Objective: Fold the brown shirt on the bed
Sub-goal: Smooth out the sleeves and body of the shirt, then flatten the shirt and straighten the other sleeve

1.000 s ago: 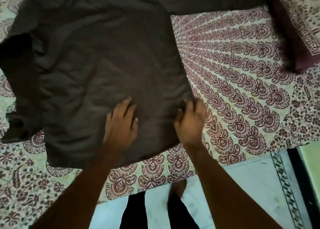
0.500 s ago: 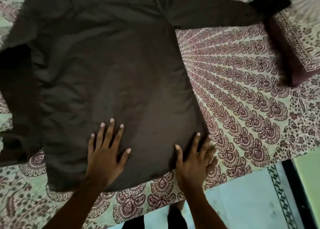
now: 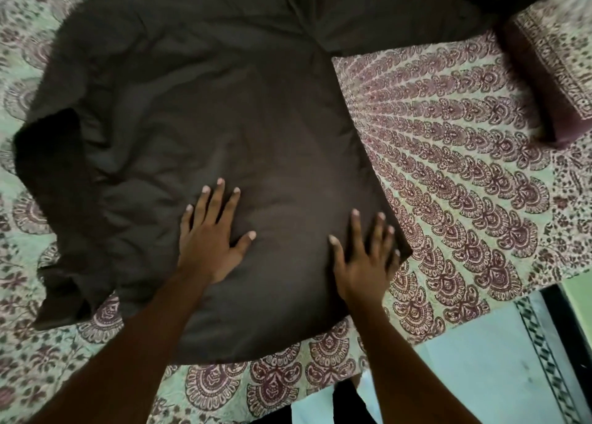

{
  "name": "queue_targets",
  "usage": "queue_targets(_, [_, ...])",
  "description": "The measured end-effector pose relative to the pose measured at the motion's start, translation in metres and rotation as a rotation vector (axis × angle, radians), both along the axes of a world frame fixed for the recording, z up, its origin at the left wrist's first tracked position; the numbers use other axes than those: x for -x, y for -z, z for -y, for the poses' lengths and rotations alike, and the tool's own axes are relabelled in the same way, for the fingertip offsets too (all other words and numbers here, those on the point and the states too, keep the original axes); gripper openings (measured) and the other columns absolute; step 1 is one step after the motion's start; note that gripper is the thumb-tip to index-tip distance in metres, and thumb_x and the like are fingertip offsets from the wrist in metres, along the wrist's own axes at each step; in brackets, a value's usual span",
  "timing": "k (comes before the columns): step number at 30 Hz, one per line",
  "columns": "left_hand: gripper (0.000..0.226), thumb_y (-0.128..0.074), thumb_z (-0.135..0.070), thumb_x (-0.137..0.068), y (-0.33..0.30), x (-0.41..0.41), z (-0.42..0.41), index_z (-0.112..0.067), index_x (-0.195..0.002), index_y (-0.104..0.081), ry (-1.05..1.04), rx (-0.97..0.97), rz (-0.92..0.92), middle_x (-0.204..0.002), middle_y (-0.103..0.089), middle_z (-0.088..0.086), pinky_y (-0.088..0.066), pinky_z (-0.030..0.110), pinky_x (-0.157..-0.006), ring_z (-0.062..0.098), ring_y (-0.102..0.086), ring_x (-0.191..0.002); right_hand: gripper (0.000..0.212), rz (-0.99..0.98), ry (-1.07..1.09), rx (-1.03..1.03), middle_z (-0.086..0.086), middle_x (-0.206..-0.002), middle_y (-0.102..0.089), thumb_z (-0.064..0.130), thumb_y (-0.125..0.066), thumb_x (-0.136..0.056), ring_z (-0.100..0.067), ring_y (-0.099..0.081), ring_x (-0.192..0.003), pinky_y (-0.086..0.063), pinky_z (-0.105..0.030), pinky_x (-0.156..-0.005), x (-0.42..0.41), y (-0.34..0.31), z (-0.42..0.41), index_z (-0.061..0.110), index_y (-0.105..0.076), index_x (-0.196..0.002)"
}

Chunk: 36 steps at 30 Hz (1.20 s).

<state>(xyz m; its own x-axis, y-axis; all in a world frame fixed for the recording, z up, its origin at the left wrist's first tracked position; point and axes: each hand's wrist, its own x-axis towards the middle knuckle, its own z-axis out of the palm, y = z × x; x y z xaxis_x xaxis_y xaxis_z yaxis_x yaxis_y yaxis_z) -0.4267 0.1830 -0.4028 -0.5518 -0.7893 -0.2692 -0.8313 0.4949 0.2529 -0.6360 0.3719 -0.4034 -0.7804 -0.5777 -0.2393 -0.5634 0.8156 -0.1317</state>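
The brown shirt [image 3: 205, 109] under my palms is a matt woven cloth, soft-looking, smooth across its middle and rumpled into shallow creases toward the bed's left edge. The bedsheet [image 3: 448, 180] is printed cotton-like cloth, pale green with maroon paisley, flat and dull. At the far right corner of the bed the pillow [image 3: 544, 71] has the same printed cloth with a plain maroon border. Beyond the near edge the floor [image 3: 474, 378] is smooth, faintly glossy tile.

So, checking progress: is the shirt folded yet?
Not yet: brown shirt lies spread, right sleeve outstretched, both hands flat on it.
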Motion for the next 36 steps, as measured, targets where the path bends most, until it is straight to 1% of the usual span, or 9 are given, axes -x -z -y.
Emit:
queue_targets(4, [0.079, -0.059, -0.059, -0.089, -0.012, 0.007, 0.01, -0.029, -0.156, -0.031, -0.034, -0.042, -0.011, -0.169, -0.013, -0.003, -0.024, 0.055, -0.118, 0.025, -0.015, -0.155, 0.078, -0.006, 0.06, -0.007, -0.011, -0.171, 0.001, 0.072, -0.027, -0.097, -0.032, 0.003, -0.157, -0.011, -0.062, -0.123, 0.005, -0.01, -0.002, 0.034, -0.007, -0.162])
queue_targets(7, [0.064, -0.062, -0.041, -0.092, -0.017, 0.014, 0.028, -0.018, -0.149, -0.044, -0.114, 0.042, -0.094, -0.166, -0.026, 0.001, -0.033, 0.054, -0.112, 0.027, -0.027, -0.151, 0.076, -0.034, -0.176, 0.114, -0.009, -0.171, 0.002, 0.066, -0.035, -0.1, -0.031, 0.004, -0.158, -0.006, -0.057, -0.124, 0.001, -0.01, 0.06, 0.03, -0.012, -0.162])
queue_targets(11, [0.072, -0.059, -0.042, -0.094, -0.004, 0.007, 0.055, -0.018, -0.156, -0.033, -0.119, 0.113, -0.047, -0.17, -0.016, 0.002, -0.028, 0.053, -0.118, 0.023, -0.015, -0.156, 0.067, 0.032, -0.445, 0.18, -0.003, -0.171, 0.005, 0.063, -0.035, -0.101, -0.028, 0.006, -0.158, -0.001, -0.056, -0.124, -0.003, 0.003, 0.147, 0.041, -0.012, -0.16])
queue_targets(16, [0.078, -0.043, -0.059, -0.091, 0.0, -0.01, 0.05, -0.026, -0.16, -0.024, -0.089, 0.086, 0.008, -0.171, -0.011, -0.001, -0.027, 0.051, -0.12, 0.022, -0.015, -0.157, 0.07, 0.035, -0.147, 0.074, 0.0, -0.171, 0.005, 0.073, -0.029, -0.098, -0.026, 0.006, -0.158, -0.006, -0.059, -0.124, 0.002, 0.016, 0.116, 0.049, -0.004, -0.158])
queue_targets(19, [0.076, -0.056, -0.056, -0.085, -0.011, -0.007, 0.053, -0.027, -0.153, -0.037, -0.117, 0.069, 0.045, -0.166, -0.026, -0.001, -0.034, 0.053, -0.113, 0.025, -0.029, -0.15, 0.08, 0.021, 0.082, 0.048, -0.011, -0.171, 0.002, 0.075, -0.029, -0.096, -0.035, 0.006, -0.157, -0.008, -0.066, -0.121, 0.003, 0.012, 0.093, 0.037, -0.004, -0.162])
queue_targets(23, [0.048, -0.059, -0.04, -0.088, -0.021, 0.019, 0.094, -0.017, -0.131, -0.056, -0.223, 0.16, -0.053, -0.139, -0.051, 0.008, -0.041, 0.052, -0.098, 0.035, -0.051, -0.122, 0.081, -0.081, -0.109, 0.116, -0.014, -0.17, 0.0, 0.066, -0.036, -0.098, -0.034, 0.005, -0.157, -0.002, -0.059, -0.124, 0.016, 0.009, 0.147, 0.023, -0.011, -0.163])
queue_targets(29, [0.07, -0.061, -0.045, -0.092, -0.013, 0.054, 0.172, -0.024, -0.154, -0.034, -0.19, 0.031, -0.03, -0.167, -0.021, 0.0, -0.027, 0.054, -0.117, 0.026, -0.023, -0.151, 0.067, 0.054, -0.788, 0.112, -0.003, -0.171, 0.0, 0.065, -0.035, -0.099, -0.028, 0.003, -0.158, -0.009, -0.058, -0.124, 0.039, 0.02, 0.282, 0.042, -0.018, -0.16])
queue_targets(34, [0.076, -0.068, -0.05, -0.084, -0.017, 0.055, 0.186, -0.032, -0.151, -0.036, -0.238, -0.056, -0.019, -0.164, -0.021, -0.008, -0.029, 0.055, -0.114, 0.023, -0.023, -0.148, 0.074, 0.117, -0.347, 0.089, -0.008, -0.17, 0.006, 0.073, -0.033, -0.095, -0.036, 0.01, -0.156, 0.0, -0.065, -0.122, 0.077, 0.013, 0.329, 0.042, -0.014, -0.159])
queue_targets(36, [0.077, -0.069, -0.053, -0.081, -0.019, 0.054, 0.192, -0.034, -0.149, -0.036, -0.237, -0.049, 0.007, -0.159, -0.024, -0.009, -0.033, 0.056, -0.111, 0.023, -0.028, -0.143, 0.08, 0.061, -0.507, 0.128, -0.009, -0.17, 0.008, 0.075, -0.031, -0.094, -0.037, 0.01, -0.156, -0.001, -0.062, -0.123, 0.083, 0.007, 0.349, 0.036, -0.011, -0.161])
